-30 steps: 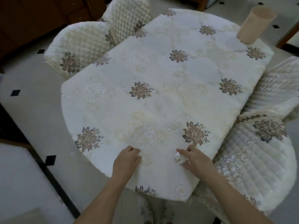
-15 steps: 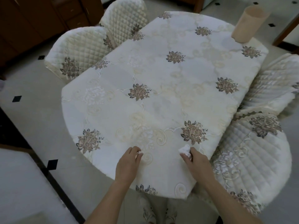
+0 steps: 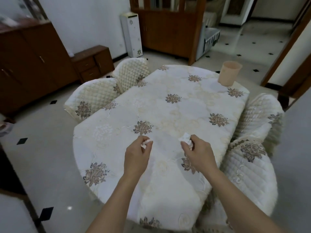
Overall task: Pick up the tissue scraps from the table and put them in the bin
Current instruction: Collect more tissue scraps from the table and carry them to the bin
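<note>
A small tissue scrap (image 3: 146, 142) is being pinched between thumb and fingertips of the left hand (image 3: 137, 156), the fingers curled almost closed around it, and a larger crumpled scrap (image 3: 185, 137) is being gripped the same way by the right hand (image 3: 199, 153), with most of the wad poking out above the knuckles. Both hands are being held just above the near half of the table (image 3: 168, 190), neither scrap touching the patterned cloth. Further out, the bin (image 3: 229, 73) (a pale peach tub, open at the top) is being left standing upright at the far right corner of the table, well apart from both hands, so a long reach across the cloth is being called for. No other scraps are being picked out on the cloth, though white tissue on a white pattern could easily be missed. Risks are being carried here: the smaller scrap is being held by very little and could be dropped mid-reach; light tissue could be let go short of the rim and left on the cloth; the tub could be knocked over by a hurried arm.
</note>
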### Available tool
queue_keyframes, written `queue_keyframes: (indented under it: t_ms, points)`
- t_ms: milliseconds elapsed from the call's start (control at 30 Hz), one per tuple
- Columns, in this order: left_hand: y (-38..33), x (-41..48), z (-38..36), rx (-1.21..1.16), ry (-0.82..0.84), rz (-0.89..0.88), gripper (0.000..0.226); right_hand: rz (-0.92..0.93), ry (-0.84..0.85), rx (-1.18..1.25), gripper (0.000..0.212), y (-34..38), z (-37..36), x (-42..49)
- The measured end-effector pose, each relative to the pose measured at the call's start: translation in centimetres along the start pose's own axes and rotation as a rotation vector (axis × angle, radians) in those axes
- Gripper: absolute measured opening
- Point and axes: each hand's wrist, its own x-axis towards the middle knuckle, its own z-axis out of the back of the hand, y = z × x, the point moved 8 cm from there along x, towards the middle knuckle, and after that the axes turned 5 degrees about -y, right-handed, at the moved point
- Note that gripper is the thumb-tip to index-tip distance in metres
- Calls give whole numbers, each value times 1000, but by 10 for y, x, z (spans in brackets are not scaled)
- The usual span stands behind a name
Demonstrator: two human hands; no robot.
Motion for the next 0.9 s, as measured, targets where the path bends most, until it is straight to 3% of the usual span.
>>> queue_keyframes:
  t_ms: [333, 500, 767, 900]
  points:
    - [-38, 10, 14, -59, 28, -80, 14, 21, -126, -26, 42, 26, 37, 1]
    - [-51, 5, -7, -105, 113, -150, 12, -77, -176, -85, 46, 16, 59, -24]
    - [-71, -29, -84, -175, 396, -287, 10, -295, -379, -188, 29, -41, 120, -111]
    - [-105, -66, -123, -240, 536, -362, 12, -434, -476, -292, 34, -74, 158, -169]
